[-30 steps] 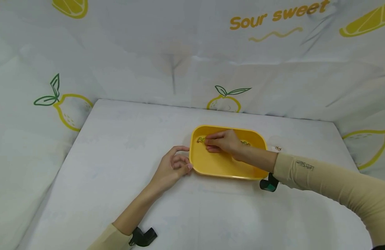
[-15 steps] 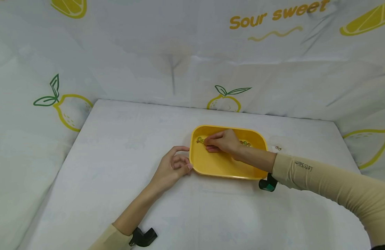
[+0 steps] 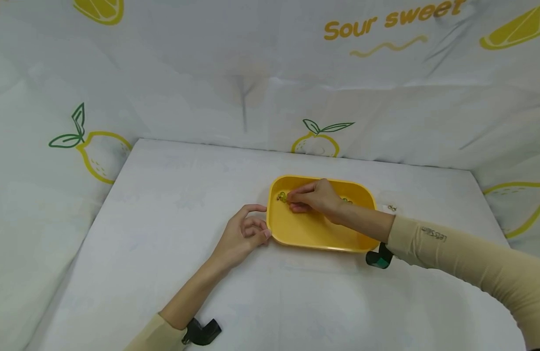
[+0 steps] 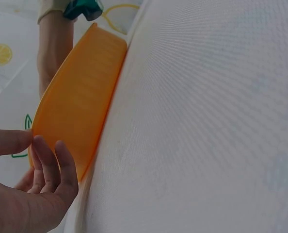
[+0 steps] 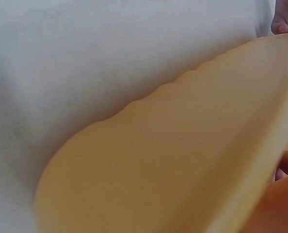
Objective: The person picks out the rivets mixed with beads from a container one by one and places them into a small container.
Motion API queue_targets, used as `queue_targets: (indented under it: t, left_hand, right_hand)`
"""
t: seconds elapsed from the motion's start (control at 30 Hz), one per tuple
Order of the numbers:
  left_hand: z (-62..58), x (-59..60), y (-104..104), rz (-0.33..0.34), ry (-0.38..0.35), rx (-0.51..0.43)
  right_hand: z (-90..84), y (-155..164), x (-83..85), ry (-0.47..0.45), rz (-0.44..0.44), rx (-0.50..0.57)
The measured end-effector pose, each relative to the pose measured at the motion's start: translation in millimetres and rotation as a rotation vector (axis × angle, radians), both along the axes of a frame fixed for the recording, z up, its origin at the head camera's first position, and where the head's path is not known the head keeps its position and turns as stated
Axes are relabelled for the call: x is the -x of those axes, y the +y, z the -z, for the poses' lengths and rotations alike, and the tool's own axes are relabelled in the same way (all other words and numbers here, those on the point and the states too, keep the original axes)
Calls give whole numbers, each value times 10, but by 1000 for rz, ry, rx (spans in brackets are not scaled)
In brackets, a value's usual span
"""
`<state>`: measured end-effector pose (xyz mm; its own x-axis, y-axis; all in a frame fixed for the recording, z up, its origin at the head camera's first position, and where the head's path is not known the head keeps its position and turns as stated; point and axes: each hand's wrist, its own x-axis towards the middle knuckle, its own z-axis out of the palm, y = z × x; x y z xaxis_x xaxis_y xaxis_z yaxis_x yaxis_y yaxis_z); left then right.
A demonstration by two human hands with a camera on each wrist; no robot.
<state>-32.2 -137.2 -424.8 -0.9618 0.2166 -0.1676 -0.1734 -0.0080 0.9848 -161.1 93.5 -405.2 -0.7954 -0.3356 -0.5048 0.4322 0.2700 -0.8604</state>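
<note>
A shallow yellow tray [image 3: 305, 239] stands on the white table. Inside it, near the left end of the back wall, lies a small cluster of shiny yellow-green beads [image 3: 281, 196]. My right hand [image 3: 318, 197] reaches into the tray from the right, with thumb and forefinger pinched together at this cluster. A bead is in the pinch, largely covered by the fingertips. More beads [image 3: 347, 200] lie behind the right wrist, partly hidden. At the tray's left end, my left hand [image 3: 243, 234] touches the rim with loosely bent fingers; the left wrist view shows them along the outer wall [image 4: 86, 92].
Just right of the tray, a few small golden beads [image 3: 392, 208] lie on a pale, see-through piece on the table [image 3: 186, 195]. A white curtain with lemon prints [image 3: 186, 73] hangs behind and at both sides.
My right hand stays over the left bead cluster, with only small shifts of fingers and wrist. The left hand and the tray keep their places.
</note>
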Motion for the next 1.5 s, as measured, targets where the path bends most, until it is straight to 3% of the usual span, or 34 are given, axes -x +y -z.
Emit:
queue_targets:
  t: [0.2,0.43,0.77,1.3,1.5]
  left_hand:
    - [4,1,3,2,2,2]
    - [12,0,1,5,4,-2]
    - [15,3,0,2,1,5]
    - [15,8,8,-1,3,18]
    - [23,13,6,0,5,21]
  right_hand:
    - [-44,11,-7,33,-28,-15]
    - [-114,50,-23,149,-81,-63]
    - [-286,88,-27,234,-77,-29]
    - [-521,187,-48,287,-66,-28]
    - [-604,214,-69,318,-73,-73]
